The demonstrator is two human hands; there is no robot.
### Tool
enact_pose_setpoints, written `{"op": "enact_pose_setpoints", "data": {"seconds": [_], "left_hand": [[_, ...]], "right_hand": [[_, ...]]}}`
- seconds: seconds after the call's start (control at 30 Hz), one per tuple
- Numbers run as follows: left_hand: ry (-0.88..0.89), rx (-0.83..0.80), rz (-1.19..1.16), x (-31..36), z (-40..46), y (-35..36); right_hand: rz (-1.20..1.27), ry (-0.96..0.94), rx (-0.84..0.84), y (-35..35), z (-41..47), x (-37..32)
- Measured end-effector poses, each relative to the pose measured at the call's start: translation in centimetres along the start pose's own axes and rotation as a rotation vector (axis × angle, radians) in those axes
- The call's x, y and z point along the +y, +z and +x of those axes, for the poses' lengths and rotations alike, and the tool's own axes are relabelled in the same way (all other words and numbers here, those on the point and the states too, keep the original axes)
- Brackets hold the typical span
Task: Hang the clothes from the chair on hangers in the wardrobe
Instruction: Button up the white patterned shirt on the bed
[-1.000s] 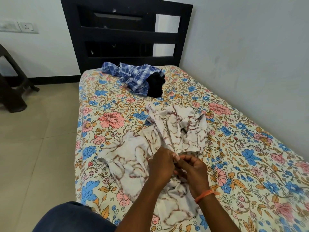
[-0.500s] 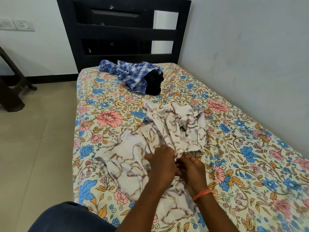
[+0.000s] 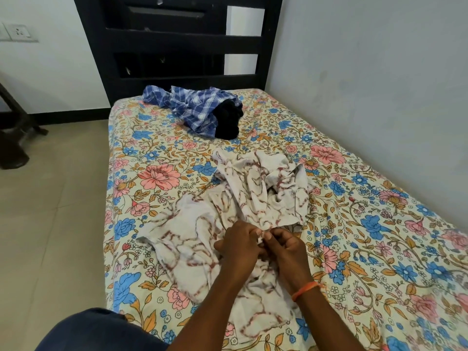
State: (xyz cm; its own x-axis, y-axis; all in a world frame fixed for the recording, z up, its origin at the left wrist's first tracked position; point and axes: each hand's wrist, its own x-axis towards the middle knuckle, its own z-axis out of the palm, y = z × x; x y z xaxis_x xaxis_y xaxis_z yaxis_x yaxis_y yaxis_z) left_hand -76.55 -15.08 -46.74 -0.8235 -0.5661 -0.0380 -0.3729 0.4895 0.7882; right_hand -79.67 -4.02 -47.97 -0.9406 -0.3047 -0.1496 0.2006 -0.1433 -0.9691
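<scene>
three garments lie on the bed (image 3: 379,224): a white shirt with brown marbling (image 3: 243,198) near the person, and a blue checked shirt (image 3: 192,107) touching a black garment (image 3: 228,119) by the headboard. the left hand (image 3: 238,247) and right hand (image 3: 286,249), fingers curled, meet and pinch the white shirt's edge.

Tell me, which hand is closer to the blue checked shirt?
Left, slightly. The left hand pinches the white patterned garment on the side toward the blue checked shirt; the right hand pinches beside it, farther off.
</scene>
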Motion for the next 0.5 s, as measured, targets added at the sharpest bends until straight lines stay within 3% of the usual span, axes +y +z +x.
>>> {"op": "enact_pose_setpoints", "data": {"seconds": [0.07,0.17,0.23,0.37,0.5], "left_hand": [[0.054,-0.013,0.107,0.4,-0.3,-0.3],[0.26,-0.033,0.454,0.3,-0.6,-0.5],[0.345,-0.013,0.508,-0.1,-0.9,-0.4],[0.416,0.026,0.614,-0.5,-0.5,-0.1],[0.291,0.056,0.729,2.0,0.5,-0.9]], "right_hand": [[0.086,0.06,0.0,-0.3,0.4,-0.2],[0.23,0.132,0.119,-0.7,1.2,-0.7],[0.203,0.145,0.21,-1.2,1.9,-1.0],[0.158,0.165,0.277,-1.8,3.4,-1.0],[0.125,0.127,0.334,-2.0,4.5,-0.3]]}}
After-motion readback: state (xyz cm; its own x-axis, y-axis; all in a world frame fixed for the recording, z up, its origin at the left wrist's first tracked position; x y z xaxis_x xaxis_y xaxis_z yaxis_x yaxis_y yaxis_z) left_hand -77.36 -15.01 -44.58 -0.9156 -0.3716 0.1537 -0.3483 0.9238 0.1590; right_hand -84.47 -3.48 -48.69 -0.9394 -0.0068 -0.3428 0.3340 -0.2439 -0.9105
